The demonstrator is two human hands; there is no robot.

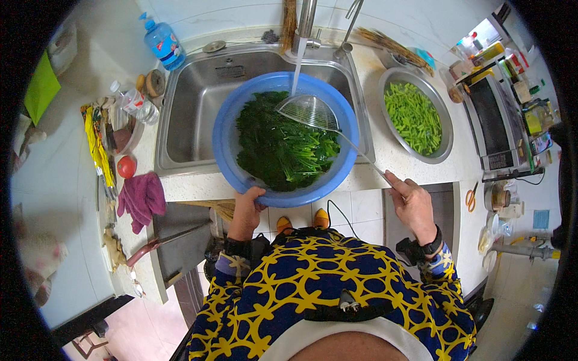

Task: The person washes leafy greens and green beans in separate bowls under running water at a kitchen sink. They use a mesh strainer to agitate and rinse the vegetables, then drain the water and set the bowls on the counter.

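Observation:
My left hand (247, 211) grips the near rim of a blue plastic basin (218, 131), thumb on top. Dark leafy greens with paler green stems (289, 149) lie in water inside it. The basin rests over the right part of a stainless steel sink (194, 108) and juts past the counter's front edge. In my right hand (412, 205) is the handle of a metal wire skimmer (311, 110). Its shallow head sits over the greens at the basin's far side. Water runs from the faucet (307, 22) into the basin, close to the skimmer head.
A steel bowl of chopped green stalks (413, 122) stands right of the sink. A microwave oven (492, 117) and orange-handled scissors (472, 197) are farther right. On the left are a blue pump bottle (165, 47), a tomato (127, 166), a purple cloth (143, 198) and a knife (146, 250).

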